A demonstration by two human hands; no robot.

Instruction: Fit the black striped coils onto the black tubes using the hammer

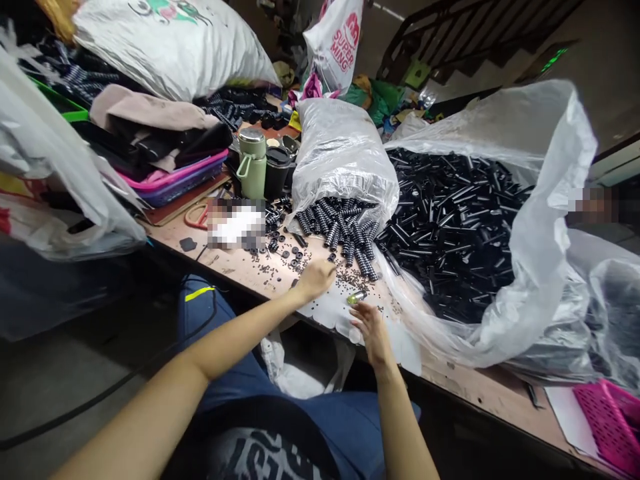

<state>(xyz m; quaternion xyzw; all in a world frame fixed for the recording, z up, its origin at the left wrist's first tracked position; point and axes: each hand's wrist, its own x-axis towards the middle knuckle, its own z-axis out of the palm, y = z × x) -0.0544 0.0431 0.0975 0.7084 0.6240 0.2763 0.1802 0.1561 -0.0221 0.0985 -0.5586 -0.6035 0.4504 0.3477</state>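
My left hand (317,279) is closed in a pinch above the worktop, beside scattered tiny dark pieces (350,275). What it holds, if anything, is too small to make out. Lower and to the right, my right hand (371,328) has its fingers apart and slightly curled. Its fingertips are close to a small yellow-green and silver cylinder (356,297) on a white sheet (327,312); whether they touch it I cannot tell. Behind both hands, ridged black tubes (345,233) spill from the mouth of a clear plastic bag (345,147). Several small black rings (295,255) lie left of them.
On the right, a large open plastic bag (540,280) holds many glossy black tubes (455,227). A green flask (252,163) and a dark cup (277,172) stand at the back left, near stacked baskets (180,177). A pink basket (607,417) sits at the right edge.
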